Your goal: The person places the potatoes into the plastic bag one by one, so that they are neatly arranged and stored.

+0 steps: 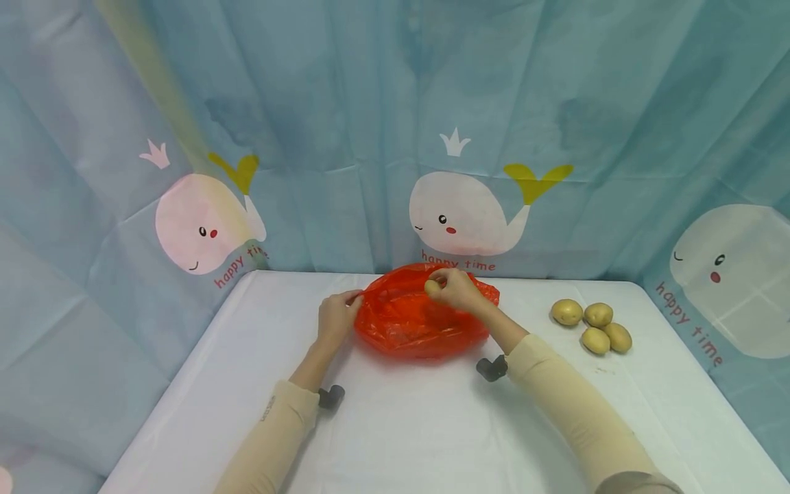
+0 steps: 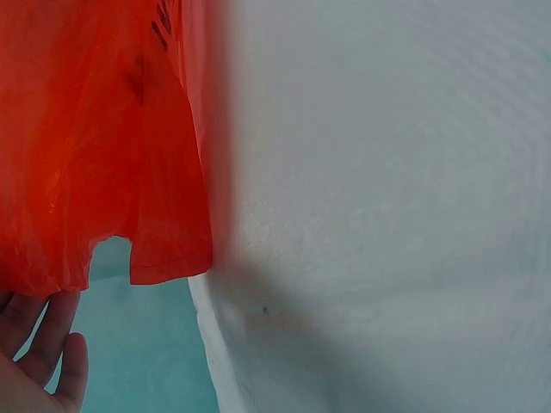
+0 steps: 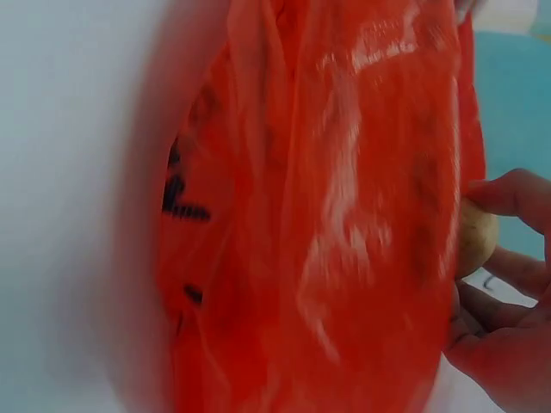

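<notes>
A red plastic bag (image 1: 420,339) lies on the table with its mouth spread open. At its left rim, my left hand (image 1: 336,319) pinches the edge between thumb and fingers; in the left wrist view the fingertips go behind the red film (image 2: 103,155). My right hand (image 1: 461,291) grips a small yellowish potato (image 1: 432,289) over the bag's mouth. The right wrist view has the potato (image 3: 476,237) between thumb and fingers, partly hidden by the bag's near wall (image 3: 362,215), which carries black print.
Several potatoes (image 1: 596,324) sit in a cluster at the right of the white table (image 1: 407,425). A blue curtain (image 1: 333,137) with whale prints stands behind the table and along its sides. Dark wrist cameras (image 1: 492,368) stick out from both sleeves.
</notes>
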